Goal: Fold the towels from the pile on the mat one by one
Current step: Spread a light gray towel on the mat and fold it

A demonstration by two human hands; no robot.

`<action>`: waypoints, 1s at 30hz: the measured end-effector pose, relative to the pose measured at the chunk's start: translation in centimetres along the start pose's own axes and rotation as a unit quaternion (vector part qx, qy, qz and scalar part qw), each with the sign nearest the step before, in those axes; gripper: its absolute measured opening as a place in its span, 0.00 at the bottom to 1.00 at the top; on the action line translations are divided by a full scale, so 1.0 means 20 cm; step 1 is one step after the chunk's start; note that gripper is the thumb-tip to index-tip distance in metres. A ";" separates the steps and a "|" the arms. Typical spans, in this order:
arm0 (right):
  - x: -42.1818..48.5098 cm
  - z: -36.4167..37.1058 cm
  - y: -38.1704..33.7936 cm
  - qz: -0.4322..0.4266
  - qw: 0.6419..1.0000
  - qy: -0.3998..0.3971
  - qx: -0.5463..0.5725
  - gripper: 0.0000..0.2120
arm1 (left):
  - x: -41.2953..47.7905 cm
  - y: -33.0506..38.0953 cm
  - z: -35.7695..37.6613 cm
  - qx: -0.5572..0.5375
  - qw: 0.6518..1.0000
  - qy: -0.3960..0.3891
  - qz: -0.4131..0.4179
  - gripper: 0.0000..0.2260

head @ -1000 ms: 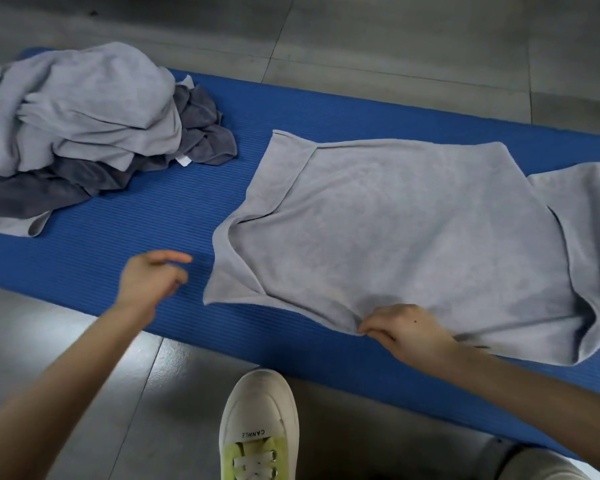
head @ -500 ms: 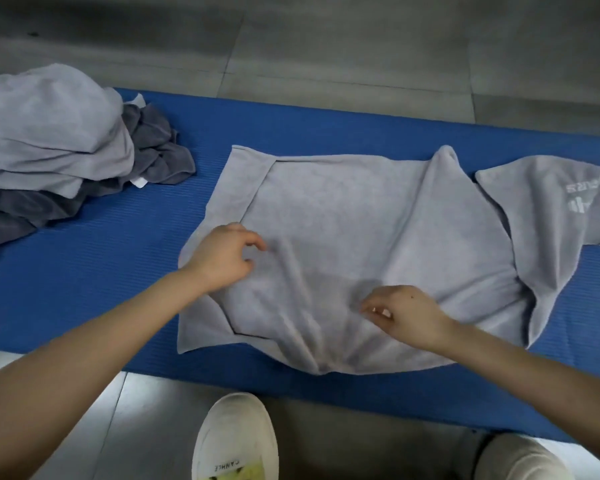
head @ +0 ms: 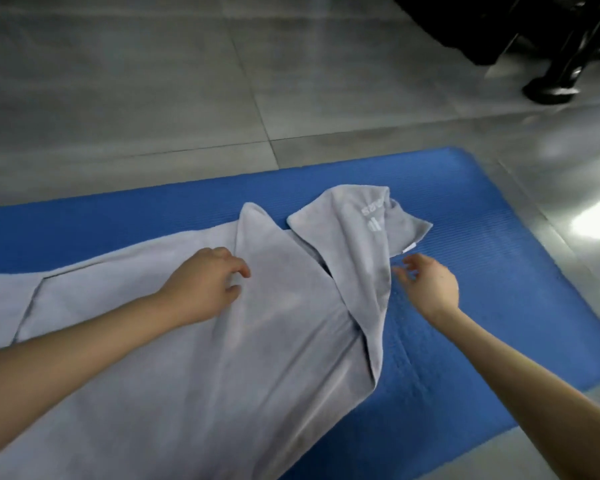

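Big grey towel lies spread out on the blue mat. The mat is on the grey floor. Towel covers the left & middle of the mat. The right part of the mat is bare.

Towel's right end is flipped back on itself, so it makes a flap w/ white letters on it. The flap sits near the mat's far edge. A small white tag sticks out at the flap's right side.

L hand rests on top of the towel, just left of a raised fold. Its fingers are bent & loose, no cloth seen held.

R hand is over bare mat, just beside the flap's right edge & below the tag. Fingers spread loose, holding nothing. Fingertips are v. close to the towel edge; can't tell if they touch.

Past the mat's far right corner there's a black thing on the floor, too blurry to tell what.
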State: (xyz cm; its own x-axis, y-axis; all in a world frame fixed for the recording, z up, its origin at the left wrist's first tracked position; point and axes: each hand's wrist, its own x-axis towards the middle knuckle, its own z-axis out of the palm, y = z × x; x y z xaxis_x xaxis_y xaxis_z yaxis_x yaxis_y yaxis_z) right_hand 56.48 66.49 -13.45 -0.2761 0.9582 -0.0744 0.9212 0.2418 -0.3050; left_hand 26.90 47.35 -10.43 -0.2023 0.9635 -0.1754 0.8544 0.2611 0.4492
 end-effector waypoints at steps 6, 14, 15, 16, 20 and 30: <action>0.07 0.23 -0.32 -0.283 0.956 0.037 -0.066 0.24 | 0.44 0.21 -0.05 0.041 0.999 0.016 0.013 0.11; 0.16 0.17 -0.41 -0.189 0.975 0.068 0.093 0.08 | 0.76 0.35 -0.12 0.016 0.998 0.056 0.002 0.10; 0.14 0.09 -0.33 -0.138 0.975 0.087 0.153 0.08 | 0.78 0.36 -0.11 0.009 0.998 0.059 0.009 0.10; 0.11 0.00 -0.23 -0.085 0.969 0.095 0.212 0.08 | 0.80 0.38 -0.12 0.000 0.998 0.067 0.017 0.10; 0.01 -0.31 0.29 0.117 0.941 0.123 0.293 0.08 | 0.88 0.48 -0.09 -0.051 0.994 0.091 0.039 0.09; -0.04 -0.20 0.80 0.115 0.993 0.011 -0.017 0.36 | 1.20 0.87 0.27 0.050 0.979 0.003 0.199 0.18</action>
State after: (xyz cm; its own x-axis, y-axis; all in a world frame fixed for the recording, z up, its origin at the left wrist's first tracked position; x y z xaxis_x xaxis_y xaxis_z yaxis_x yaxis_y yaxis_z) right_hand 72.52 70.11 -14.44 -0.0509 0.9919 -0.1167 0.9682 0.0203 -0.2493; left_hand 39.50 74.78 -11.53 0.1525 0.9883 0.0017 0.9088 -0.1409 0.3927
